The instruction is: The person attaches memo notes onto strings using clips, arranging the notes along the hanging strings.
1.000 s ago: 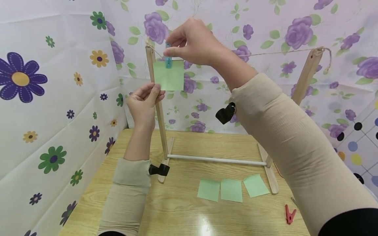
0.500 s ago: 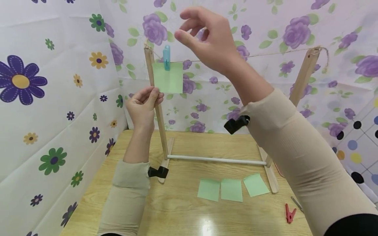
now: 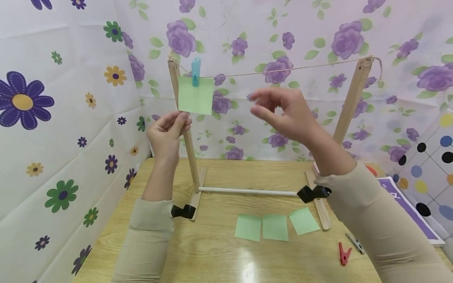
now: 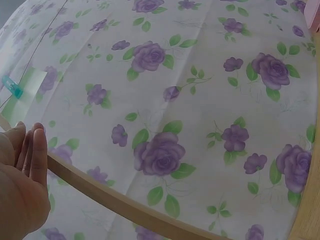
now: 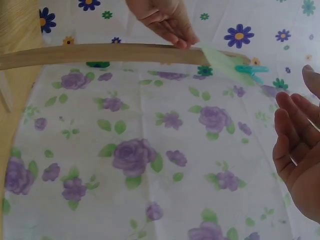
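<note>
A green sticky note [image 3: 196, 96] hangs from the string [image 3: 247, 74] near the left post, clipped at its top edge by a light blue clothespin [image 3: 196, 72]. My left hand [image 3: 167, 133] pinches the note's lower left corner between thumb and fingers. The right wrist view also shows that note [image 5: 226, 65] with the left hand's fingertips at its corner. Out to the right, below the string, my right hand [image 3: 283, 112] is raised in the air with loosely bent fingers and nothing in it.
Several wooden parts form a stand: a left post [image 3: 191, 157], a right post [image 3: 352, 102] and a white rod [image 3: 247, 191] low between them. Three green notes [image 3: 275, 227] lie on the table, with a red clothespin [image 3: 343, 254] and a grey clothespin [image 3: 355, 243] to their right.
My right hand has let go of the blue clothespin, lifted away, then come down and to the right. The left hand has stayed at the note's corner.
</note>
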Tool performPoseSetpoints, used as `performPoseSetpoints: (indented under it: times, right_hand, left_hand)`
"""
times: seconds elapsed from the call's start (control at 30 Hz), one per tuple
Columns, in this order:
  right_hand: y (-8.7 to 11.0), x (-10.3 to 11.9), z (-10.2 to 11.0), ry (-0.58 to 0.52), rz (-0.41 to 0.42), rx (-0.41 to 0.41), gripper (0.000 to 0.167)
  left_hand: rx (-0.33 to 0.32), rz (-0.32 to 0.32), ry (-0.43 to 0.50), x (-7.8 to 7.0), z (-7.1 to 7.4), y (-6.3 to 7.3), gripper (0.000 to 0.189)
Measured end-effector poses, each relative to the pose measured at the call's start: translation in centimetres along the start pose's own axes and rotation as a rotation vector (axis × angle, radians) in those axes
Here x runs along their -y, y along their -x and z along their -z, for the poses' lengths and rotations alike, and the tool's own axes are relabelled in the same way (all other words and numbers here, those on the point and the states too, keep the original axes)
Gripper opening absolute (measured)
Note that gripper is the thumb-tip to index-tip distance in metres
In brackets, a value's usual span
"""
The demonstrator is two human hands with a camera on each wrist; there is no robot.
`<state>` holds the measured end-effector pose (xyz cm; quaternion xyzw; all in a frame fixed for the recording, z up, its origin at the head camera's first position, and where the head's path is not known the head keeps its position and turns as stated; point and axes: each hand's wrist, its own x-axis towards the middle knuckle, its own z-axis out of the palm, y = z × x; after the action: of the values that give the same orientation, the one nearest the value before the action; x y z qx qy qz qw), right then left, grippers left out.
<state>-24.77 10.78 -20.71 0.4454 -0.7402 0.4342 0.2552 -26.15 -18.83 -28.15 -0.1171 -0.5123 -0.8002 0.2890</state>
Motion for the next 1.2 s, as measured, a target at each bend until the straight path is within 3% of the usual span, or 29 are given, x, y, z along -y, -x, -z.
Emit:
performPoseSetpoints:
  times: [0.13,0.27,0.53,0.63,0.73,0.97,1.07,1.2]
  right_hand:
    - [3.8,-1.7,0.2,0.030,-0.124,0.072,0.018]
    - [7.7,-3.2,0.2,0.031,-0.220,0.129,0.016]
    - [15.4,-6.0,0.2,0.069,-0.468,0.111,0.020]
    - [18.1,-6.6,0.3,0.054,-0.571,0.097,0.024]
    - [20.6,-7.2,0.2,0.046,-0.642,0.086,0.027]
    - [25.2,-8.3,0.5,0.090,-0.660,0.058,0.024]
    - [27.1,-8.4,0.9,0.109,-0.655,0.039,0.023]
    - [29.7,-8.4,1.7,0.113,-0.660,0.014,0.021]
  left_hand:
    - [0.015,0.018,-0.033,0.3,0.5,0.6,0.022]
    - [0.043,0.015,-0.134,0.6,1.2,1.6,0.021]
    - [0.114,-0.035,-0.587,1.7,2.8,5.0,0.026]
    - [0.162,-0.074,-0.721,2.1,3.1,6.5,0.024]
    - [0.237,-0.128,-0.793,2.6,3.6,7.8,0.019]
    - [0.445,-0.255,-0.930,3.6,5.4,10.6,0.020]
    - [0.497,-0.258,-0.978,4.1,6.2,11.6,0.024]
    - [0.540,-0.200,-0.995,4.9,7.0,12.8,0.031]
